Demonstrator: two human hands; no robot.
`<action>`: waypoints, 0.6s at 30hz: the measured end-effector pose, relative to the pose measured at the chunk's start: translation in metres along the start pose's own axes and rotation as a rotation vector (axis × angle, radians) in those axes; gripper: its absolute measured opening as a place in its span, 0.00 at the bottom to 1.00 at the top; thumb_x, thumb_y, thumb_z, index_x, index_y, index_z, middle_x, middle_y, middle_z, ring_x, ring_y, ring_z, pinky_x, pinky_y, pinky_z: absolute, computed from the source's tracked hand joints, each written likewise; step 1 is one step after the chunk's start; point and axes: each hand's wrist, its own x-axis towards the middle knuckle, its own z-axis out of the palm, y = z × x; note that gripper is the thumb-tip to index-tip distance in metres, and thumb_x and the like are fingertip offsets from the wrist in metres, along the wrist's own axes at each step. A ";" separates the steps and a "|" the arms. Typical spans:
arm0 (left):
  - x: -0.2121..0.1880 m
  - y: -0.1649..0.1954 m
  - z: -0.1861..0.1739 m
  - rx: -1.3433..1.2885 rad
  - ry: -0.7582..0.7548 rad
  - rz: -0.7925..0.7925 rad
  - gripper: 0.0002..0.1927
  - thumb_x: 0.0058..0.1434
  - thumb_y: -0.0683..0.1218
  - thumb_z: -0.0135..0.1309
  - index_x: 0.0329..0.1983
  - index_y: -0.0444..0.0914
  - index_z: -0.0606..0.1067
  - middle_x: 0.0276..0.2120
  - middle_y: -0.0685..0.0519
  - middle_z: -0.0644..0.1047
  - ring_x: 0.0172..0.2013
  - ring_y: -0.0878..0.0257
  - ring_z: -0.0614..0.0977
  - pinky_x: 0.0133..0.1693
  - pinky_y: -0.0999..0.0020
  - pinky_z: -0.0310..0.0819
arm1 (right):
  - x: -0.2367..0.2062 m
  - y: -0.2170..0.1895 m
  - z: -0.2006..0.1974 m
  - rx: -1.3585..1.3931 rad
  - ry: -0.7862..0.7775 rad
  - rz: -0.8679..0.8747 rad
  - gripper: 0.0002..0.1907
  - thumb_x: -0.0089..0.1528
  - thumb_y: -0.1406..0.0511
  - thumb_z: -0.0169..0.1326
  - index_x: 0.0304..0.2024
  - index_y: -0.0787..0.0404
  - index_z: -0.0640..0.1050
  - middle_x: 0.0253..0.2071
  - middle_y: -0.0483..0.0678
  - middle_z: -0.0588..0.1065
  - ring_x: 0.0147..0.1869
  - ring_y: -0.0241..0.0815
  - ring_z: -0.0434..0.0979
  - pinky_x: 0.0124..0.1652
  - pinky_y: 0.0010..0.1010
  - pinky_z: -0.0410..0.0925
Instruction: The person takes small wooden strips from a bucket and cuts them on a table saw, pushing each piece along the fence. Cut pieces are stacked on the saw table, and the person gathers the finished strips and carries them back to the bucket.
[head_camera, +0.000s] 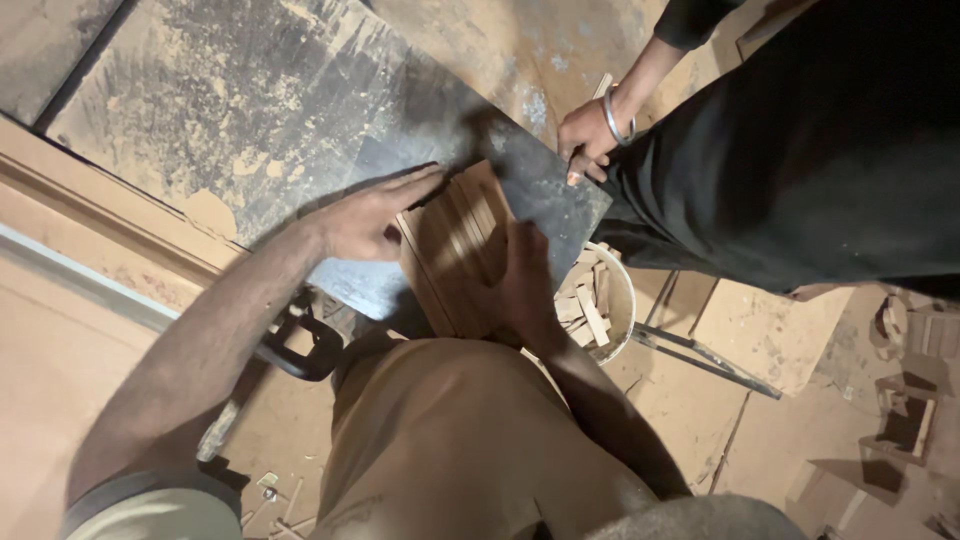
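The left hand (372, 215) lies flat, fingers (415, 183) pressed together, along the upper left edge of a bundle of thin wooden strips (462, 245) at frame centre. The right hand (527, 280) presses its flat, closed fingers against the bundle's right side. The strips rest on the near corner of a dusty dark tabletop (250, 110). Lower right of them sits a white bucket (622, 300) of wood offcuts. Another person's hand (585, 135), wearing a metal bangle (615, 115), touches the tabletop's edge at upper right.
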 end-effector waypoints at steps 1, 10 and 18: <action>-0.001 -0.003 0.000 -0.056 0.011 -0.030 0.57 0.43 0.39 0.60 0.78 0.35 0.49 0.77 0.38 0.50 0.76 0.47 0.53 0.71 0.57 0.47 | -0.001 -0.005 0.000 -0.013 -0.024 0.005 0.48 0.54 0.45 0.65 0.67 0.60 0.61 0.61 0.64 0.65 0.68 0.68 0.64 0.65 0.56 0.62; -0.002 -0.025 -0.002 -0.390 -0.053 -0.132 0.39 0.65 0.51 0.49 0.78 0.38 0.53 0.77 0.44 0.55 0.77 0.51 0.55 0.72 0.59 0.45 | -0.006 -0.023 0.004 -0.263 -0.239 -0.090 0.65 0.49 0.41 0.65 0.73 0.67 0.50 0.74 0.76 0.41 0.74 0.81 0.45 0.67 0.65 0.48; 0.026 -0.048 0.022 -0.367 -0.021 -0.164 0.35 0.72 0.58 0.37 0.78 0.39 0.52 0.77 0.47 0.55 0.73 0.57 0.58 0.70 0.62 0.50 | -0.013 -0.012 0.024 -0.262 -0.090 -0.176 0.62 0.50 0.40 0.63 0.72 0.69 0.53 0.72 0.77 0.45 0.72 0.79 0.49 0.65 0.65 0.50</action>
